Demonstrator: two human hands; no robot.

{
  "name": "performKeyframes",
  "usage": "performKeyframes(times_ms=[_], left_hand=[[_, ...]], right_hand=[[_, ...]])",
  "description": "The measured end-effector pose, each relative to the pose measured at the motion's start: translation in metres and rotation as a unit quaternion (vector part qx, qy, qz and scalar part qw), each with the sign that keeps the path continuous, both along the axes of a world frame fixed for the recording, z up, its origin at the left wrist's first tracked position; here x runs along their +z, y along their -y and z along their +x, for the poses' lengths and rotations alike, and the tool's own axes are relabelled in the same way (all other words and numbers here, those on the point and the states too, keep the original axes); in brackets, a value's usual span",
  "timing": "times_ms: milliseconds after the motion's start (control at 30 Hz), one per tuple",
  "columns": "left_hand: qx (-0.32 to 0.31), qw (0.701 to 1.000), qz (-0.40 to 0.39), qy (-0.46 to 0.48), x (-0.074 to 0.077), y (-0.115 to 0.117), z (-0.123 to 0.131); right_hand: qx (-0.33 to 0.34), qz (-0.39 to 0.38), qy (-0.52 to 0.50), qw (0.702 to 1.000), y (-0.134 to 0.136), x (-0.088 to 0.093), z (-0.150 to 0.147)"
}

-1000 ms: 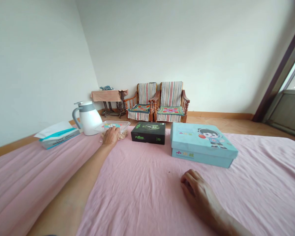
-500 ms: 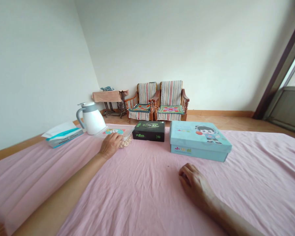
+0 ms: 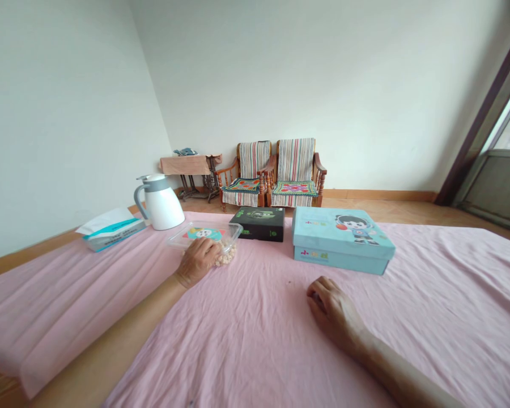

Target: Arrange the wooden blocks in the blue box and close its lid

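A clear plastic container (image 3: 208,232) with a colourful label lies on the pink cloth (image 3: 246,340), with pale nut-like pieces (image 3: 226,255) at its near right side. My left hand (image 3: 200,259) is closed on the container's near edge, its fingers curled and partly hiding the pieces. Resting on the cloth in front of the light blue box (image 3: 340,238), my right hand (image 3: 334,309) has its fingers curled in, with nothing seen in it. A black box (image 3: 261,224) sits just behind and right of the container.
At the left stand a white jug (image 3: 164,207) with a grey handle and a tissue pack (image 3: 114,229). Beyond the cloth are two wooden armchairs (image 3: 296,164) and a covered sewing table (image 3: 185,166) near the wall.
My left hand has moved a little to the right and nearer, and the container has shifted with it. My right hand has hardly moved.
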State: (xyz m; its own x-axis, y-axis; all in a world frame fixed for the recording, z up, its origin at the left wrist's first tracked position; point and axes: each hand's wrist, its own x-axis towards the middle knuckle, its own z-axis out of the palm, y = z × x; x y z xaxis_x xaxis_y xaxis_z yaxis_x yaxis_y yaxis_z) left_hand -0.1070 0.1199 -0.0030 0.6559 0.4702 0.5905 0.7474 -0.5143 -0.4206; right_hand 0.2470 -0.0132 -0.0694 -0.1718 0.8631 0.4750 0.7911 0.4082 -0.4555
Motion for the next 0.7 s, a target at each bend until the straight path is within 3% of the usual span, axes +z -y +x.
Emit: performKeyframes(times_ms=[333,500,600,700], left_hand=[[0.037,0.996,-0.017,0.076,0.006,-0.022,0.016],[0.033,0.986,-0.053,0.152,0.004,-0.016,0.030],[-0.003,0.976,-0.089,0.201,0.004,-0.003,0.048],[-0.078,0.956,-0.178,0.219,-0.002,0.011,0.081]], right_hand=[[-0.018,0.016,-0.030,0.999,0.003,0.011,0.000],[-0.019,0.022,-0.033,0.999,0.004,0.009,-0.002],[-0.032,0.031,-0.068,0.997,-0.001,0.009,0.001],[-0.104,0.104,-0.101,0.984,-0.010,0.016,0.020]])
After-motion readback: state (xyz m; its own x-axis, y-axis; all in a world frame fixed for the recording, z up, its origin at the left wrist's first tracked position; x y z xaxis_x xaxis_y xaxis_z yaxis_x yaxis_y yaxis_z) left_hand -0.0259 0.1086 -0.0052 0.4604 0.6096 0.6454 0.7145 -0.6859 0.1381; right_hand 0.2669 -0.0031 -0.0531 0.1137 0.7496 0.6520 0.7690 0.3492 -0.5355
